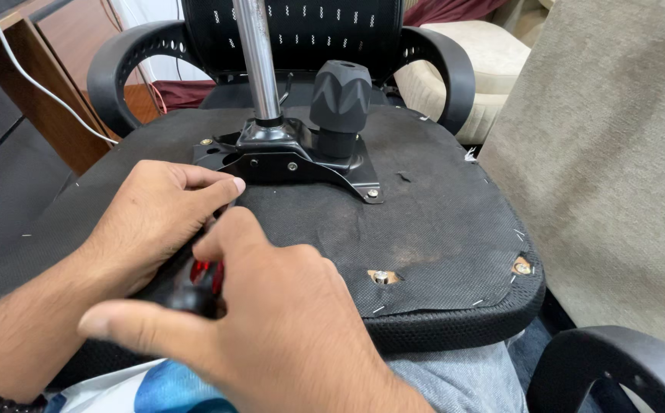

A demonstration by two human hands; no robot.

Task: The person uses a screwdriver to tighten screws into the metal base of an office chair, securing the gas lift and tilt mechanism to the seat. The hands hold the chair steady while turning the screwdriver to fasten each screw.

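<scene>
An upturned office chair seat, covered in black fabric, lies across my lap. A black metal mounting plate with a chrome gas-lift rod and a ribbed black knob is bolted to it. My right hand is wrapped around the red and black handle of a screwdriver. My left hand rests on the seat beside it, fingers curled over the tool's shaft near the plate's front left corner. The tool's tip is hidden under my fingers.
Two black armrests curve up at the back, another armrest sits at lower right. A bolt sits in a hole near the seat's front edge. A beige upholstered panel stands right, a wooden desk left.
</scene>
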